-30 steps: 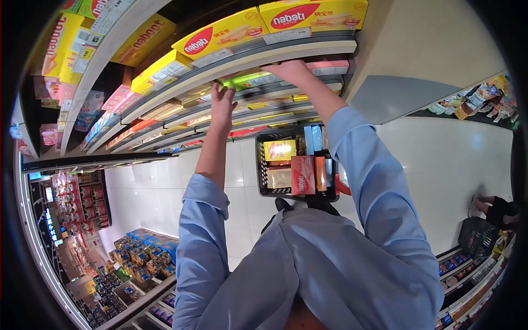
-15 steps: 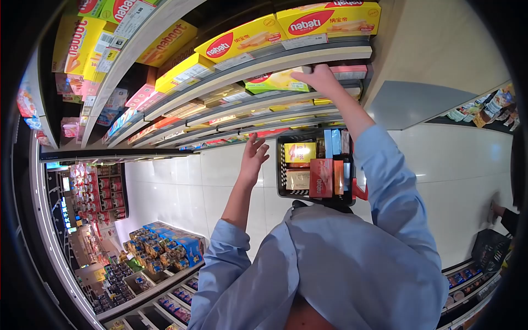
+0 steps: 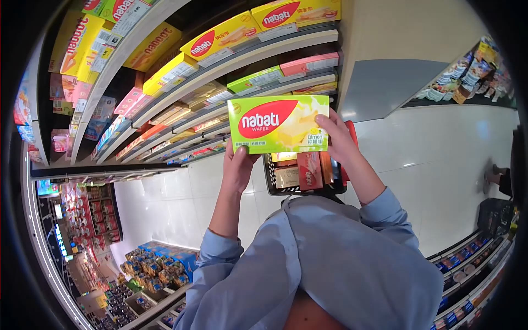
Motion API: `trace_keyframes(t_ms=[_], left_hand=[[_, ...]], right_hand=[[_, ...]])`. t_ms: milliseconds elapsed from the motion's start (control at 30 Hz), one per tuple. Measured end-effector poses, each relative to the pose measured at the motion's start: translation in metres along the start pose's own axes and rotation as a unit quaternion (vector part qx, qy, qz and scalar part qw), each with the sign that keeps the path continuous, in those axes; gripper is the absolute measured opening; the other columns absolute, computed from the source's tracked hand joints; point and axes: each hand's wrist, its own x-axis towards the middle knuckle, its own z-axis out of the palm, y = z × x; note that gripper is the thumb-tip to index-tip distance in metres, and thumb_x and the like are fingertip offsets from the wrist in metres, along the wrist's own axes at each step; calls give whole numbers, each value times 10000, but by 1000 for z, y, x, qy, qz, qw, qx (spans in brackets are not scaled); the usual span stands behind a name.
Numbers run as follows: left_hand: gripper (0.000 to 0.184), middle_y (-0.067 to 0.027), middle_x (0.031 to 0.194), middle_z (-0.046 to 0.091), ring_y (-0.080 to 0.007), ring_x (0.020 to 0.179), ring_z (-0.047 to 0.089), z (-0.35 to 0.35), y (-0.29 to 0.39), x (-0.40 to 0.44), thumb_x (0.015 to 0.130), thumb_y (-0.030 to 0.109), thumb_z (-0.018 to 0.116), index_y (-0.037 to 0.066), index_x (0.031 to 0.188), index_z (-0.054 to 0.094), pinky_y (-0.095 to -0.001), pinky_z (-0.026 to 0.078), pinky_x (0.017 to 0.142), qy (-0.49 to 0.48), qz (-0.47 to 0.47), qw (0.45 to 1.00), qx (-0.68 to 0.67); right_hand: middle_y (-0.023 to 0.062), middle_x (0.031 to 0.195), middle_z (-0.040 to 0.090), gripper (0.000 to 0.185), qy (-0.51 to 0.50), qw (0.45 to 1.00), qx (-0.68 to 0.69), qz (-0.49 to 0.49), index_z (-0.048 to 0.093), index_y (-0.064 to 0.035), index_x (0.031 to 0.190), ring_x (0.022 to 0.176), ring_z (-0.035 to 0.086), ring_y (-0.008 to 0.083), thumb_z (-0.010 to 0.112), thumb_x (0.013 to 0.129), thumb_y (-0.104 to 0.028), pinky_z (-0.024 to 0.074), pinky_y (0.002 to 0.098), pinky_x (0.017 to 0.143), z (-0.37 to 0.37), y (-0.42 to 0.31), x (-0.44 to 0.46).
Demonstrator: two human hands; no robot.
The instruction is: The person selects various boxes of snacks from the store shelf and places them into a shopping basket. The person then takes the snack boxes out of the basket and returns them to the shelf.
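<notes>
Both my hands hold a box of lemon wafers, green and yellow with a red "nabati wafer" label facing me. My left hand grips its lower left corner, thumb on the front. At the right end, my right hand clasps the box with the thumb across the front. Below it, partly covered by the box, is a black shopping basket. A red nabati box and a tan box show inside the basket.
Ahead stands a shelf stocked with yellow wafer boxes, a green box and a pink box. Blue cartons with packaged goods stand at the lower left. At the right edge, a person's foot is visible near a dark basket.
My right hand has brought the green wafer box off the shelf and back over the basket. My left hand, open before, has come up and taken hold of its left end.
</notes>
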Motion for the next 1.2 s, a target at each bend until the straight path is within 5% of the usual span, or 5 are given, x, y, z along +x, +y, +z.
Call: trace_keyframes(t_ms=[367,600,1000,1167,1200], left_hand=[[576,-111,1280,588,-269,1186,592,26,54,-68,835,108,735,37,1335,457,-437,480,1005,99,195,962,163],[760,-196,1348,529,-415,1240,517,6,43,-109,644,72,827,28,1311,467,-498,416,1029,28,429,703,566],[568,-133,1373,524,-356,1302,471,-17,69,-172,761,254,771,106,1276,581,-623,177,1141,-128,393,673,613],[511,-161,1382,526,-321,1322,473,-80,104,-153,846,166,702,58,1323,552,-516,278,1136,88,434,668,598],[502,-154,1364,542,-280,1288,501,-87,103,-149,869,162,686,48,1334,536,-481,340,1094,87,383,780,487]], right_hand=[[103,1250,577,538,59,942,-327,-43,400,-80,1422,1169,571,203,562,1005,-379,506,430,933,85,23,-66],[124,1381,499,565,-118,989,73,47,366,-86,1436,1234,551,250,484,1023,-452,481,529,1006,140,78,-107],[60,1130,625,282,-14,985,37,-167,518,-39,1236,1045,621,146,526,1005,-199,494,298,928,162,138,-133],[103,1229,608,424,-20,987,-3,-162,478,-24,1315,1131,608,187,449,1013,-319,502,351,972,152,143,-149],[117,1263,600,473,-22,988,-16,-155,464,-18,1339,1161,599,198,429,1018,-364,499,367,986,151,146,-153]])
